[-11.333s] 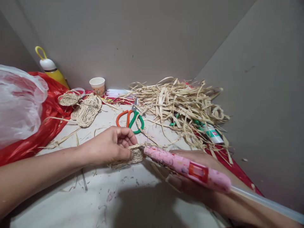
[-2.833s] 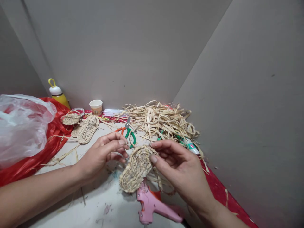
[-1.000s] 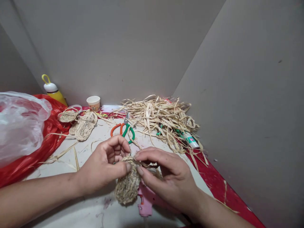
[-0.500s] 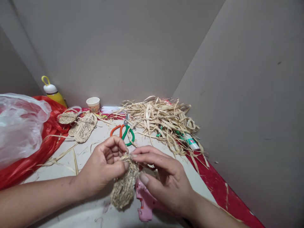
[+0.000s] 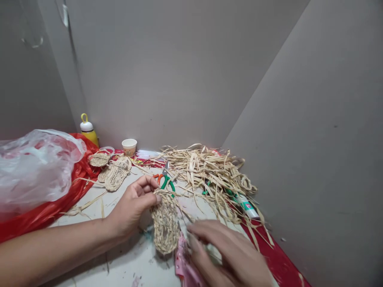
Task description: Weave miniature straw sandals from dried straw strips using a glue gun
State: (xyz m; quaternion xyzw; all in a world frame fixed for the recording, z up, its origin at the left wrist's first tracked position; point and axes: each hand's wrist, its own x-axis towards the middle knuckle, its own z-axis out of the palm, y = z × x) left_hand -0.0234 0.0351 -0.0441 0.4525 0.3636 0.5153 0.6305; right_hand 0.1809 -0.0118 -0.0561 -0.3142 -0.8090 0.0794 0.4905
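My left hand [image 5: 134, 205] pinches the upper end of a small sole-shaped piece of braided straw [image 5: 165, 229] between thumb and fingers. The piece hangs upright over the table. A pink glue gun [image 5: 187, 261] lies close to its lower right side. Over the glue gun is my right hand [image 5: 224, 251], smeared by motion, so whether its fingers grip anything is unclear. A thin straw strand [image 5: 186, 215] runs from the piece toward the right hand. Just behind my left hand lie scissors [image 5: 164, 179] with orange and green handles, partly covered.
A heap of dry straw strips [image 5: 203, 171] spreads across the back right, beside a white-and-green tube [image 5: 249, 207]. Braided pieces [image 5: 118, 175], a paper cup [image 5: 129, 147] and a yellow bottle [image 5: 89, 133] stand back left. Plastic bags [image 5: 38, 171] cover the left. Grey panels enclose the table.
My right hand has left the straw piece and moved down and right, over the glue gun. My left hand still holds the piece, now turned more upright. The camera view has shifted.
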